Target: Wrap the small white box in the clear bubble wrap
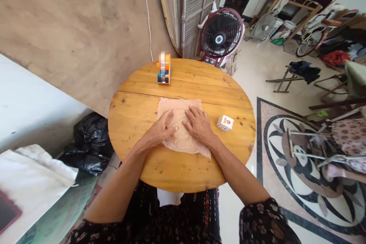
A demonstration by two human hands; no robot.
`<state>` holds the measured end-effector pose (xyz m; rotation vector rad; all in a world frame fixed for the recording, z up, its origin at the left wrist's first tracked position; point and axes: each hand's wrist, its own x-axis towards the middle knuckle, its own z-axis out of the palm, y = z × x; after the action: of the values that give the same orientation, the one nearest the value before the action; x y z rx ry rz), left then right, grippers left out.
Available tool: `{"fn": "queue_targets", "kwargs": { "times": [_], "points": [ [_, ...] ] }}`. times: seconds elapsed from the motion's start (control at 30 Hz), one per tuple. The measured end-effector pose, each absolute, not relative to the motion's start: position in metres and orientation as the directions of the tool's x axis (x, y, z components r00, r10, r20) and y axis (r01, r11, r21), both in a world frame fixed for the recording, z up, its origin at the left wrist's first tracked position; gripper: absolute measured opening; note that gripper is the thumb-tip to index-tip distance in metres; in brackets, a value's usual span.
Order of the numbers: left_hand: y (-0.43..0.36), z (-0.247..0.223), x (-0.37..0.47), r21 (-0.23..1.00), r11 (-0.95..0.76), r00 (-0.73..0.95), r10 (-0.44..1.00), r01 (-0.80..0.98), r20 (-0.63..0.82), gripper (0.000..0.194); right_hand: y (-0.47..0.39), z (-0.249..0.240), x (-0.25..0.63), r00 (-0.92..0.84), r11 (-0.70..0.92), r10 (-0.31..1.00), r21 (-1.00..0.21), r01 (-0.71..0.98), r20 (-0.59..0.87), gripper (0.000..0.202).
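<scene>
Plastic sheet (pixel 182 140) spread on round table (pixel 185 173), touched by left hand (pixel 162 126) and right hand (pixel 199 123); fingers parted, nothing clasped. Probably light, soft, slippery; best pinched at corners.

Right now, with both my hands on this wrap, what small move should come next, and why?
Perhaps reach your right hand to the small box: it sits on the table just right of that hand, while the wrap lies spread out and your left hand can steady it.
</scene>
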<state>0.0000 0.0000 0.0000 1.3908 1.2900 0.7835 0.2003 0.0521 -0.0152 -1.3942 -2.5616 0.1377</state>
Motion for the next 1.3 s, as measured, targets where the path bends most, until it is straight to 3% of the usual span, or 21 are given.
{"fn": "queue_targets", "kwargs": {
  "times": [0.23, 0.37, 0.47, 0.57, 0.7, 0.8, 0.93, 1.07, 1.3],
  "points": [
    [0.002, 0.005, 0.004, 0.948, 0.205, 0.205, 0.944, 0.244, -0.257, 0.081, 0.054, -0.017, 0.203, -0.542, 0.564, 0.825, -0.191, 0.803, 0.16, 0.051],
    [-0.002, 0.007, 0.009, 0.894, 0.085, 0.167, 0.97, 0.44, -0.174, 0.072, 0.055, -0.017, 0.203, -0.544, 0.568, 0.823, -0.198, 0.799, 0.164, 0.05],
    [-0.014, 0.012, 0.015, 0.699, -0.076, 0.169, 0.983, 0.711, -0.065, 0.064, 0.056, -0.016, 0.204, -0.553, 0.579, 0.815, -0.207, 0.789, 0.17, 0.05],
    [-0.03, 0.022, 0.021, 0.499, -0.134, 0.209, 0.973, 0.856, -0.098, 0.057, 0.06, -0.017, 0.206, -0.582, 0.606, 0.795, -0.222, 0.764, 0.17, 0.051],
    [-0.038, 0.033, 0.031, 0.369, -0.236, 0.303, 0.944, 0.899, -0.133, 0.045, 0.068, -0.019, 0.211, -0.642, 0.664, 0.746, -0.27, 0.697, 0.176, 0.053],
    [-0.028, 0.03, 0.041, 0.236, -0.323, 0.345, 0.937, 0.917, -0.059, 0.042, 0.072, -0.023, 0.215, -0.689, 0.706, 0.7, -0.326, 0.629, 0.188, 0.054],
    [-0.01, 0.012, 0.046, 0.158, -0.463, 0.461, 0.886, 0.872, 0.05, 0.055, 0.075, -0.026, 0.218, -0.695, 0.715, 0.684, -0.396, 0.577, 0.222, 0.051],
    [-0.008, -0.002, 0.039, 0.158, -0.432, 0.432, 0.901, 0.888, 0.036, 0.07, 0.07, -0.02, 0.221, -0.694, 0.708, 0.688, -0.408, 0.576, 0.213, 0.049],
    [-0.025, 0.013, 0.039, 0.033, -0.173, 0.173, 0.985, 0.984, 0.002, 0.055, 0.041, 0.013, 0.22, -0.771, 0.796, 0.594, -0.308, 0.521, 0.23, 0.037]
  ]
}}
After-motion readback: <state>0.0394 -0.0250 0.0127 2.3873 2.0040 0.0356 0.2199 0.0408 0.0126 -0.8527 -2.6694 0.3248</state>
